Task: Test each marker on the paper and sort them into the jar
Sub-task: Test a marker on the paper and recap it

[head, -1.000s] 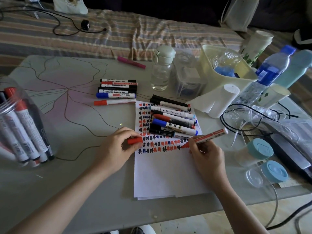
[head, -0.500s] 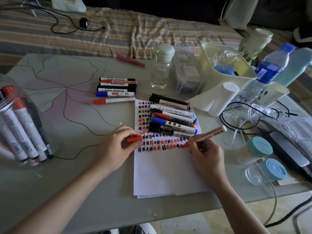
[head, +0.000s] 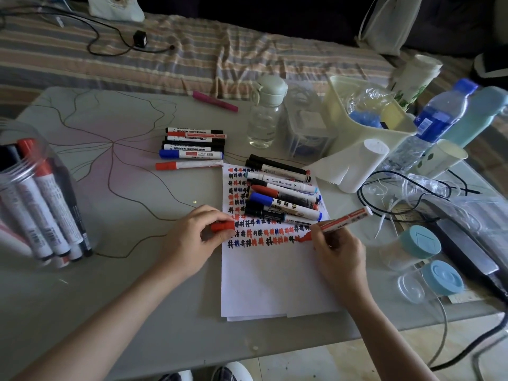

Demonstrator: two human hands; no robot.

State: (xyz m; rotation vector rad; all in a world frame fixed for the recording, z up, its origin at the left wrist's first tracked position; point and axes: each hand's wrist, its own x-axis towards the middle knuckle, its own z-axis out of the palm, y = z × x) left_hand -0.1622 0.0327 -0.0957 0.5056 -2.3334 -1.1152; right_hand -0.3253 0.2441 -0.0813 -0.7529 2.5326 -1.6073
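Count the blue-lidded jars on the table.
2, both at the right edge: one jar nearer the cables, the other jar just in front of it. Others may be hidden by clutter.

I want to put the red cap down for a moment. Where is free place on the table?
Bare table lies between the jar and the paper, below the left hand. The paper's lower half is blank too. Crowded: the marker pile on the paper's top, and the right side with cables and lidded jars.
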